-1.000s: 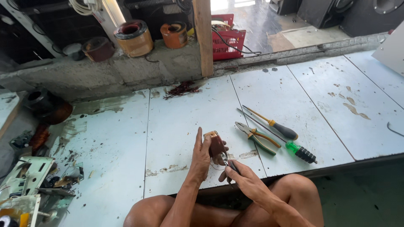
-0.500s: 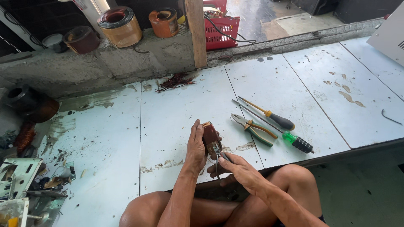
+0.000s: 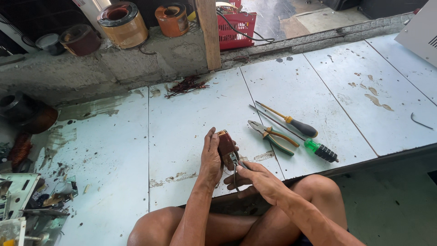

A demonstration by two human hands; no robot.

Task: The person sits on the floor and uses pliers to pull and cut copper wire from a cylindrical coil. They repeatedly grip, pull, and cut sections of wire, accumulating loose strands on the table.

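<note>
My left hand [image 3: 210, 159] grips a small brown block-shaped part [image 3: 226, 144], held upright over the white tiled floor just in front of my knees. My right hand [image 3: 255, 176] holds a thin metal tool [image 3: 235, 169] whose tip meets the lower end of the brown part. Both hands touch the part from opposite sides. The far side of the part is hidden by my left palm.
Pliers [image 3: 273, 136] and two screwdrivers, one yellow-and-black [image 3: 291, 121] and one green-and-black [image 3: 318, 149], lie to the right. Copper wire scraps [image 3: 185, 85] lie near the concrete ledge [image 3: 136, 57], which carries wire coils [image 3: 122, 18]. A red crate [image 3: 236, 27] stands behind; metal junk [image 3: 22, 200] at left.
The view has shifted slightly, so the scene sits lower in frame. My hands stay on the brown part, with the right hand's tool working at its lower end.
</note>
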